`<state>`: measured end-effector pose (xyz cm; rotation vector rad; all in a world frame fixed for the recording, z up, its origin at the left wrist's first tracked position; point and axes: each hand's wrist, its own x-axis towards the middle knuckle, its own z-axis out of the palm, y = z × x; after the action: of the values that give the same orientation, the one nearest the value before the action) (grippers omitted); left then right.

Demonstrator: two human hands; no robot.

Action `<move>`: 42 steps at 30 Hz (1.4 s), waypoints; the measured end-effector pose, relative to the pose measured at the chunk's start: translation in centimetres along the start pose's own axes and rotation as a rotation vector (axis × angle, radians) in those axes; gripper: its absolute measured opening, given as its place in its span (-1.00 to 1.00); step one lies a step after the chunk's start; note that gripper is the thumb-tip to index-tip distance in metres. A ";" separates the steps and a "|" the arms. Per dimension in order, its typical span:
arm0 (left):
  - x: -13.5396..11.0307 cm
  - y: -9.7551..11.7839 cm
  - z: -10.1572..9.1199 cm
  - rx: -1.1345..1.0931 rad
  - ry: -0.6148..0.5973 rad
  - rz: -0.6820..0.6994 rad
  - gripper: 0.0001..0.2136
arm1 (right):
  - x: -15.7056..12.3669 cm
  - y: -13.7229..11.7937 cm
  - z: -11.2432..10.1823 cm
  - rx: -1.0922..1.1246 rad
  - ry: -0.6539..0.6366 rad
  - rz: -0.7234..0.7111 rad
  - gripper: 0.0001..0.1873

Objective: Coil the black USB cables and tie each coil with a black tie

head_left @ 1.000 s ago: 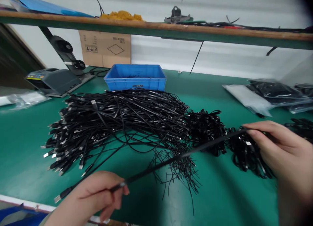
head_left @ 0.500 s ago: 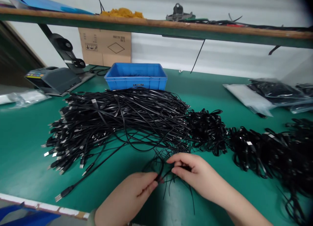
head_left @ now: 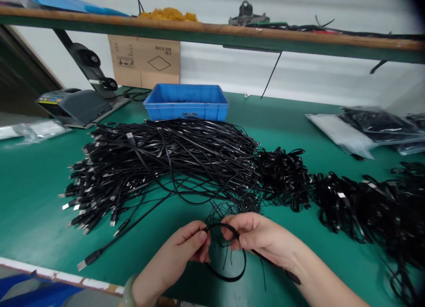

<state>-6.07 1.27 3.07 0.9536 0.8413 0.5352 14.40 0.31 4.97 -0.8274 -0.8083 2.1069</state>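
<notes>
Moved: black cable loop now bent wider between hands | left hand, right hand: fingers half-closed, pinching it | loose cable pile at 11 o'clock, coiled bundles at 3 o'clock

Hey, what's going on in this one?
A person at a green-topped workbench holds a black cable bent into a loop between the left hand and right hand. Just beyond the hands lies a large heap of black USB cables, with coiled black cables to its right and a blue plastic crate behind it.
</notes>
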 end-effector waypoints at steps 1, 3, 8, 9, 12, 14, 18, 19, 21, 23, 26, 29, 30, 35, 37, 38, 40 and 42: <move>0.2 -0.4 0.4 -0.045 0.002 -0.022 -0.68 | 0.3 0.0 0.0 0.053 0.010 -0.035 -0.68; 0.4 -1.2 1.5 -0.142 -0.010 -0.058 -0.67 | 0.9 0.2 0.1 0.121 0.029 -0.098 -0.71; 0.7 -2.7 3.5 -0.303 -0.119 -0.094 -0.63 | 2.7 1.4 0.4 0.132 0.142 -0.136 -0.78; 0.8 -2.8 3.6 -0.283 -0.122 -0.092 -0.63 | 3.0 1.6 0.5 0.106 0.184 -0.163 -0.79; 0.9 -2.6 3.2 -0.174 -0.034 -0.063 -0.71 | 3.7 1.6 0.5 -0.036 0.251 -0.239 -0.79; 0.9 -2.6 2.7 -0.156 0.059 -0.052 -0.74 | 4.1 1.2 0.1 -0.237 0.274 -0.249 -0.84; 0.3 -2.6 2.1 -0.288 0.209 -0.085 -0.68 | 4.6 0.5 -1.2 -1.084 0.435 -0.327 -0.93; 0.2 -2.6 2.0 -0.327 0.228 -0.092 -0.69 | 4.7 0.6 -1.6 -1.307 0.462 -0.341 -0.92; 0.0 -2.6 2.0 -0.371 0.249 -0.103 -0.69 | 5.1 1.1 -2.1 -1.659 0.482 -0.333 -0.89; 0.0 -2.6 2.0 -0.377 0.268 -0.114 -0.68 | 5.4 1.8 -2.4 -1.849 0.493 -0.306 -0.89; 0.2 -2.7 1.7 -0.346 0.303 -0.100 -0.64 | 5.5 2.6 -2.5 -1.918 0.499 -0.298 -0.90; 0.3 -2.7 1.3 -0.310 0.346 -0.068 -0.64 | 5.3 2.5 -2.5 -1.903 0.502 -0.309 -0.88; 0.4 -2.6 1.1 -0.296 0.356 -0.063 -0.64 | 5.1 2.4 -2.5 -1.891 0.508 -0.316 -0.87; 0.5 -2.3 0.8 -0.238 0.346 -0.064 -0.65 | 5.0 2.2 -2.5 -1.878 0.484 -0.304 -0.95; 0.6 -2.3 0.8 -0.223 0.342 -0.060 -0.65 | 5.1 2.4 -2.5 -1.904 0.476 -0.278 -0.96; 0.6 -2.2 0.8 -0.217 0.342 -0.059 -0.65 | 5.1 2.4 -2.5 -1.907 0.477 -0.273 -0.95; 0.6 -2.2 0.7 -0.211 0.347 -0.055 -0.67 | 4.9 2.3 -2.5 -1.861 0.466 -0.296 -0.93; 0.6 -2.2 0.5 -0.209 0.362 -0.053 -0.69 | 4.5 1.8 -2.6 -1.750 0.445 -0.352 -0.91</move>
<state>-5.26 0.34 1.06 0.6493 1.1074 0.7479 13.23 3.66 0.73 -1.6483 -2.2511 0.4031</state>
